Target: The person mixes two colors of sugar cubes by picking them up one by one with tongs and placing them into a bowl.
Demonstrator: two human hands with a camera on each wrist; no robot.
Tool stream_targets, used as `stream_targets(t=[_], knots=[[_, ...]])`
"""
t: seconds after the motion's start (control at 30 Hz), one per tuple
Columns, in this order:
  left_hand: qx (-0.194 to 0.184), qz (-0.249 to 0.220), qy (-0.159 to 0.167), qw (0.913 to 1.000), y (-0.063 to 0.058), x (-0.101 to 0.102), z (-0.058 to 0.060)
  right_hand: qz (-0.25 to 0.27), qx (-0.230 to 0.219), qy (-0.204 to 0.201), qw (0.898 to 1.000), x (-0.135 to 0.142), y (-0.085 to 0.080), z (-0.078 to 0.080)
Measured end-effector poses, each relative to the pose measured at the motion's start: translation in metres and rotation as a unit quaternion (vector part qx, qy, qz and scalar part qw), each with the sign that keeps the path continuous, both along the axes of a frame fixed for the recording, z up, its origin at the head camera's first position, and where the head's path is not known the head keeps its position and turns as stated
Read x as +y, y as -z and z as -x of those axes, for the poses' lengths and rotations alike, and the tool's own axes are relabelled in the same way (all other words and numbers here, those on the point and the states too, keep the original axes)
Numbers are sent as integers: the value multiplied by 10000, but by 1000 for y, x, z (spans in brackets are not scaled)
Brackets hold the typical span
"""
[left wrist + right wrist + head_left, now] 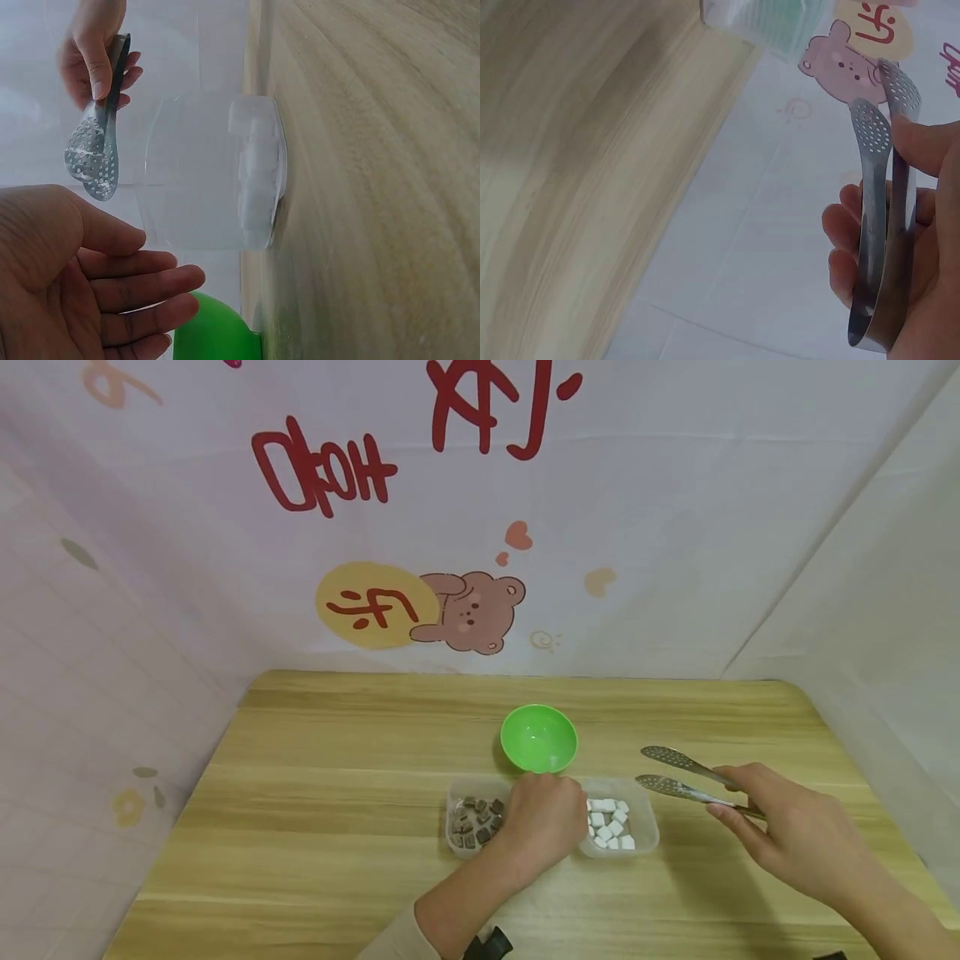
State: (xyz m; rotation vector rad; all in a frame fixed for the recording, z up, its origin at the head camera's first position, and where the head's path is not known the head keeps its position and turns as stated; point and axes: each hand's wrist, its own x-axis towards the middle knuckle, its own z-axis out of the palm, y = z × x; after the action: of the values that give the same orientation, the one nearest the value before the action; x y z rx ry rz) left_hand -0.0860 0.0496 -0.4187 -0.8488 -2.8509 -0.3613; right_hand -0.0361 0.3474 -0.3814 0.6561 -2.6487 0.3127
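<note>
My right hand (802, 839) holds perforated metal tongs (877, 217) between thumb and fingers. Their two tips stand apart, above the table to the right of the containers, with nothing between them. The left hand (543, 818) hovers around the gap between two clear plastic containers. Its fingers are loosely bent and hold nothing in the left wrist view. White cubes (606, 818) lie in the right container (637, 847), partly covered by the left hand in the head view. Dark brown-grey cubes (476, 818) lie in the left container (459, 789). A green bowl (538, 739) stands behind them.
The wooden table (337, 760) stretches out on both sides of the containers. A white printed cloth (660, 510) hangs along its back edge, and pale cloth also borders both sides. A black strap piece (491, 943) shows at the left wrist.
</note>
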Motion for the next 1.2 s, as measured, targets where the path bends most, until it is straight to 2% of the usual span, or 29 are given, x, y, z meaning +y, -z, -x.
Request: stream_targets(t=[0.2,0.4,0.57,0.7,0.9,1.2], knots=[[34,-76,14,10000,1,-1,0,-89,688,-567,9960,-8,-4,6],[-74,-228,33,9997,-1,-1,1,-460,963,-984,9894,-16,-15,12],[-48,-213,70,9997,-2,-1,0,-797,940,-1247,9845,-23,-21,17],[-62,-172,40,9998,-2,-1,1,-862,964,-1479,9805,-29,-21,22],[-217,-117,17,9997,-3,0,2,-942,1045,-1641,9764,-37,-11,27],[-184,-17,15,9998,-2,-1,2,-1254,900,-1767,9721,-52,2,33]])
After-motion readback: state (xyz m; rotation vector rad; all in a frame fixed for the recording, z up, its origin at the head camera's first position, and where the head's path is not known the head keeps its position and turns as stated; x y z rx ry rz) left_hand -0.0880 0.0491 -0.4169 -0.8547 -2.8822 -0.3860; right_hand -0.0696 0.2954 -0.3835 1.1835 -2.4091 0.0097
